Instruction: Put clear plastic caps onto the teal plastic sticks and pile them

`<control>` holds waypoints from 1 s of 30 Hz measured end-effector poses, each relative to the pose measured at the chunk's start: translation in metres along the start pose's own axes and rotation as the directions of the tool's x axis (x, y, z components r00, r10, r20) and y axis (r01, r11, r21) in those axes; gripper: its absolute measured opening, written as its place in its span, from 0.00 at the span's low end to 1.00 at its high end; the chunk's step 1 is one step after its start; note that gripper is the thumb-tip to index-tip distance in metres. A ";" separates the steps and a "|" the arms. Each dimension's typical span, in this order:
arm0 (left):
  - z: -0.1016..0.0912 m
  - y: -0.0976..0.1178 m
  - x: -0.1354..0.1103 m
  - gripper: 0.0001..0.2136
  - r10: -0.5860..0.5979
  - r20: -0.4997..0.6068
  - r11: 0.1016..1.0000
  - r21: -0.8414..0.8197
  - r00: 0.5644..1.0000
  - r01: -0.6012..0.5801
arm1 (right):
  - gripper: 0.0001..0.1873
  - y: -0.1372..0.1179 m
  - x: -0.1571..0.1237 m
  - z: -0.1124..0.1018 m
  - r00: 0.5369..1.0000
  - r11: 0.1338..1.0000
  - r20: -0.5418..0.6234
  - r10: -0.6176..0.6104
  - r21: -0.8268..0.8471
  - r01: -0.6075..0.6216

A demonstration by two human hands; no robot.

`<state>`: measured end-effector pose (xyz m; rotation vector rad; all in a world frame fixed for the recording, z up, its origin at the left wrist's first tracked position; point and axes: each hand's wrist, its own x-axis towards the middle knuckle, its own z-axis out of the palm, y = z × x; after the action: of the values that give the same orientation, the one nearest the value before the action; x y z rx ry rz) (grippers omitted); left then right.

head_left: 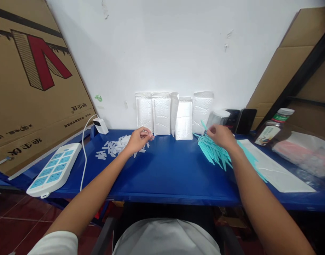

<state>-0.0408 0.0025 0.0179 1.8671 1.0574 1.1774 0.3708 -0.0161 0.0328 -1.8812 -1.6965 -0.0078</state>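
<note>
2 outstretched: left hand (139,140), right hand (220,136)

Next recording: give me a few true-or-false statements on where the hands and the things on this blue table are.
1. The left hand is over the pile of small clear plastic pieces. True.
2. The teal sticks lie under the left hand. False: they lie at the right hand, and one pokes up from its fingers.
3. The white bubble mailers lie flat on the table. False: they stand upright against the wall.
4. The power strip sits at the table's left end. True.
</note>
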 end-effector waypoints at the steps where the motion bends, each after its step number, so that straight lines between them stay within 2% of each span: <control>1: 0.001 0.000 0.000 0.23 -0.037 0.021 0.997 -0.070 0.999 0.039 | 0.12 -0.008 -0.002 0.000 0.998 0.983 0.012 -0.060 0.173 0.057; 3: 0.003 -0.001 0.000 0.24 -0.080 0.065 0.983 -0.160 0.995 0.089 | 0.16 -0.027 -0.010 0.003 0.975 0.852 0.144 -0.171 0.518 0.073; 4: 0.004 -0.002 0.000 0.24 -0.086 0.079 0.977 -0.188 0.993 0.099 | 0.19 -0.036 -0.015 0.005 0.949 0.785 0.218 -0.229 0.618 0.047; 6: 0.007 -0.001 -0.002 0.24 -0.083 0.089 0.971 -0.216 0.993 0.100 | 0.24 -0.053 -0.025 0.012 0.899 0.713 0.301 -0.317 0.701 0.017; 9: 0.013 0.000 -0.005 0.24 -0.092 0.080 0.966 -0.233 0.993 0.109 | 0.27 -0.069 -0.038 0.025 0.863 0.692 0.326 -0.386 0.721 0.037; 12: 0.019 0.002 -0.007 0.24 -0.150 0.101 0.956 -0.238 0.983 0.170 | 0.27 -0.074 -0.043 0.033 0.847 0.688 0.329 -0.417 0.723 0.059; 19: 0.021 0.002 -0.008 0.23 -0.220 0.162 0.936 -0.242 0.962 0.255 | 0.27 -0.074 -0.042 0.029 0.860 0.689 0.298 -0.414 0.720 0.082; 30: 0.020 0.003 -0.008 0.23 -0.191 0.186 0.941 -0.244 0.964 0.234 | 0.28 -0.072 -0.041 0.032 0.870 0.684 0.298 -0.393 0.727 0.061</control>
<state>-0.0239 -0.0083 0.0105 1.5679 0.9361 0.9724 0.2863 -0.0390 0.0209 -1.1111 -1.8456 0.9047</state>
